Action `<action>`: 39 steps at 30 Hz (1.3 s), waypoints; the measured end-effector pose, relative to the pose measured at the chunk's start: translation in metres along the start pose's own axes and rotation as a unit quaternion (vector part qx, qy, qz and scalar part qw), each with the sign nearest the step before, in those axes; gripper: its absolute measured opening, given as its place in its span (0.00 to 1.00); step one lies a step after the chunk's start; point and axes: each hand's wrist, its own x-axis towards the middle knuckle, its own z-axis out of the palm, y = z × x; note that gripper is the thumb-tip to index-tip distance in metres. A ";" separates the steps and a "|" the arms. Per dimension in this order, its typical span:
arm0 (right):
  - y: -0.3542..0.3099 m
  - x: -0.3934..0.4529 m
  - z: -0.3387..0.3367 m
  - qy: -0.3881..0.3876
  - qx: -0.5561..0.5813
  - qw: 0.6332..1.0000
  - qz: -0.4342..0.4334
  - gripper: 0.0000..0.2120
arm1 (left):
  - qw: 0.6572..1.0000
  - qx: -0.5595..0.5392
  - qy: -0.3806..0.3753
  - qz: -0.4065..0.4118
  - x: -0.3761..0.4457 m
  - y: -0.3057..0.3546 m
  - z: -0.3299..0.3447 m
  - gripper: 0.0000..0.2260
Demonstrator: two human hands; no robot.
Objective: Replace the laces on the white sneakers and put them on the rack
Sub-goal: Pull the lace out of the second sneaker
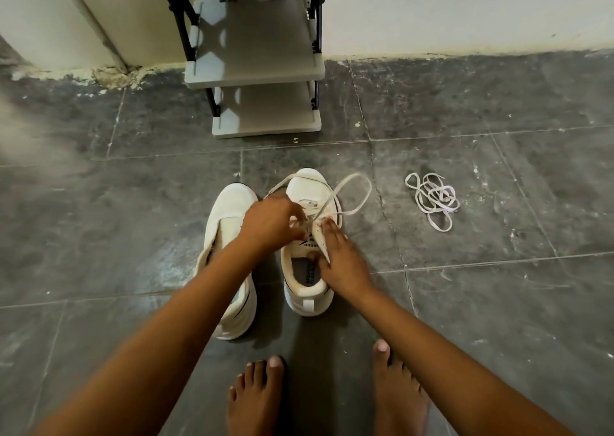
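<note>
Two white sneakers stand side by side on the dark tiled floor, toes pointing away from me. My left hand (270, 221) pinches the lace (357, 199) over the eyelets of the right sneaker (307, 297); a loose loop of that lace arcs out past the toe to the right. My right hand (342, 259) grips that sneaker's right collar and eyelet edge, thumb inside the opening. The left sneaker (229, 209) has no lace showing and is partly hidden under my left forearm. A tangled pile of white laces (433, 199) lies on the floor to the right.
A grey shoe rack (265, 73) with black side struts and bare shelves stands against the white wall straight ahead. My bare feet (257, 399) rest on the floor just behind the sneakers. A wall corner with chipped plaster is at the far left.
</note>
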 end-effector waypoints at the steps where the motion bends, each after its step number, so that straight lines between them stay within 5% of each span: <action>1: 0.000 0.000 0.000 0.002 0.000 1.000 -0.001 0.32 | 1.000 0.019 0.016 0.003 -0.001 0.001 0.004 0.13; 9: -0.002 0.000 -0.001 0.002 0.001 1.000 0.006 0.32 | 0.979 0.186 0.042 0.069 0.005 0.013 0.015 0.10; 12: -0.001 -0.001 -0.003 0.007 0.001 1.000 0.008 0.32 | 0.993 -0.066 0.061 0.081 0.001 0.023 -0.001 0.07; 16: -0.002 -0.001 -0.003 0.003 -0.011 1.000 -0.006 0.31 | 0.920 -0.376 0.102 0.044 -0.006 0.023 -0.025 0.05; 18: -0.004 0.000 -0.003 -0.001 -0.011 1.000 -0.001 0.31 | 0.942 -0.320 0.096 0.031 -0.003 0.013 -0.023 0.05; 20: -0.005 0.000 -0.004 -0.007 -0.018 1.000 0.003 0.32 | 0.995 -0.069 0.055 0.036 0.000 0.004 -0.013 0.08; 22: -0.006 -0.001 -0.005 -0.005 -0.023 1.000 -0.002 0.32 | 0.995 0.086 0.019 0.053 0.001 0.001 0.002 0.12; 24: -0.006 -0.001 -0.007 -0.002 -0.025 1.000 -0.007 0.32 | 0.990 0.116 0.051 0.055 0.000 0.004 0.013 0.12; 27: -0.006 -0.003 -0.009 -0.005 -0.025 1.000 -0.006 0.33 | 0.990 0.091 0.089 0.053 0.000 0.007 0.018 0.11; 29: -0.006 -0.002 -0.008 -0.006 -0.021 1.000 -0.002 0.32 | 0.992 -0.050 0.102 0.048 -0.001 0.009 0.011 0.08; 32: -0.007 -0.001 -0.007 -0.010 -0.033 0.999 -0.004 0.30 | 0.946 -0.298 0.121 0.050 -0.004 0.030 -0.016 0.09; 39: -0.005 -0.004 -0.007 0.000 -0.028 1.000 -0.002 0.32 | 0.948 -0.264 0.154 -0.087 0.007 0.009 -0.021 0.07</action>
